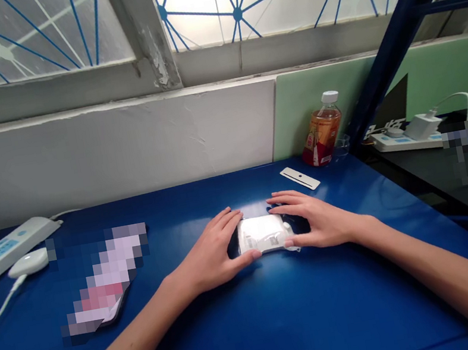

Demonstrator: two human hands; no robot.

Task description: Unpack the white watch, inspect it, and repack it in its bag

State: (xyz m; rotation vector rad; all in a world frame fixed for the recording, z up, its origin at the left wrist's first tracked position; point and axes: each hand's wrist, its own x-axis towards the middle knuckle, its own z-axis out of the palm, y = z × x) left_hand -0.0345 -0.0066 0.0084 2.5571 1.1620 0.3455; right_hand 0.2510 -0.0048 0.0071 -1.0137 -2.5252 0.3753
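On the blue table between my two hands lies a small white packet (263, 234) in clear, shiny wrapping, with small dark printed marks on its near part. My left hand (219, 249) grips its left end, thumb along the near edge and fingers at the far left corner. At the opposite end, my right hand (309, 219) has its thumb on the near right corner and its fingertips by the far edge. Some crumpled clear wrapping sticks out under the right thumb. What the packet contains is hidden.
Left on the blue table (252, 328) are a phone (115, 301), partly pixelated, a white charging puck (29, 262) and a power strip (15, 244). Behind my right hand lie a flat white strip (300, 178) and a drink bottle (322, 132). A blue frame post (382, 64) rises at right.
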